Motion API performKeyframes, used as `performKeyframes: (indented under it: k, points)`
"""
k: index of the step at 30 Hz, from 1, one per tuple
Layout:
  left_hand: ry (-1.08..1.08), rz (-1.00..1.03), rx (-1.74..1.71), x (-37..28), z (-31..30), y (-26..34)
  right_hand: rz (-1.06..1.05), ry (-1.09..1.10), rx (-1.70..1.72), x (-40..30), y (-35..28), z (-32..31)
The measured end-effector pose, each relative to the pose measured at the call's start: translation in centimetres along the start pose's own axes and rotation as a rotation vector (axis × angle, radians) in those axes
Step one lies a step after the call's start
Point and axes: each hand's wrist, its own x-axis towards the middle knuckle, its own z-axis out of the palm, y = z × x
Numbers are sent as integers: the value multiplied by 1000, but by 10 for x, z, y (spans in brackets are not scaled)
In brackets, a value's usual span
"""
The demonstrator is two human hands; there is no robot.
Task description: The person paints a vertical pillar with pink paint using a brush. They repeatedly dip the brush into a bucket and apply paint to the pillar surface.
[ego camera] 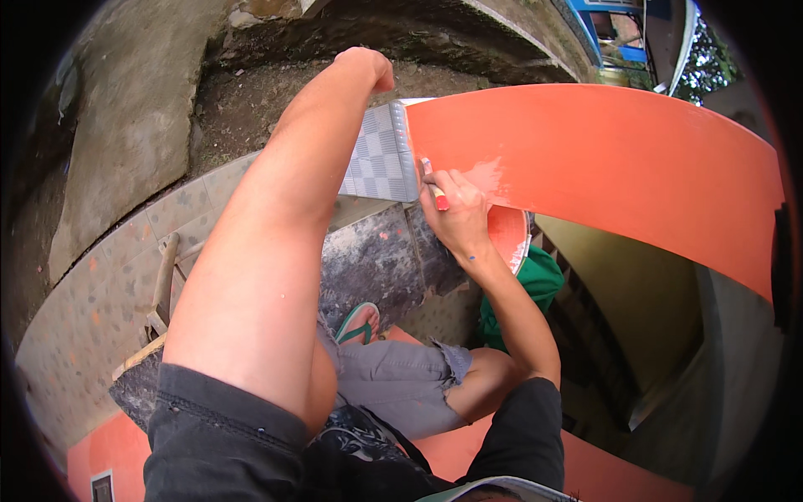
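Note:
My right hand (457, 204) is closed around a paintbrush (441, 199) with a red-tipped handle. It works against the orange painted wall band (583, 150), close to the edge of a grey checkered tile surface (381, 154). A paler, streaky patch of paint (486, 176) lies beside my knuckles. Most of the brush head is hidden. My left arm reaches far forward, and my left hand (369, 66) is beside the far end of the tiles; its fingers are turned away from view. Below my right wrist is a paint container (507, 231) with orange-coated insides.
A paint-spotted dark board (370, 257) lies beneath me, near my foot in a green-strapped flip-flop (359, 323). Green cloth or plastic (539, 276) hangs beside the container. A wooden pole (166, 273) stands at left over the tiled floor (113, 301). The wall drops off at right.

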Motion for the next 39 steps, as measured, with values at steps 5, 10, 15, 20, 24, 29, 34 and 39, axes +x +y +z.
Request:
performKeyframes:
  k: [5, 10, 15, 20, 24, 29, 34, 39]
  points:
    - [10, -21, -44, -3, -1, -9, 20, 137, -76, 3, -15, -73]
    - [-8, -64, -39, -7, -6, -28, 91, 383, -166, 0, -52, -160]
    - [65, 34, 20, -5, -1, 3, 20, 81, -85, -4, -41, -106]
    - [55, 27, 35, -13, -2, 2, -17, 243, -279, 2, -34, -121]
    - [41, -33, -8, -2, -4, -27, -85, 306, -140, 7, -46, -129]
    - [64, 74, 58, -4, -10, -8, -21, 102, -270, -5, -27, -111]
    - [33, 31, 29, -45, -25, -15, -38, 389, -118, 13, -47, -149]
    - [-1, 166, 96, -36, -27, 24, 0, 111, -135, 11, -24, -110]
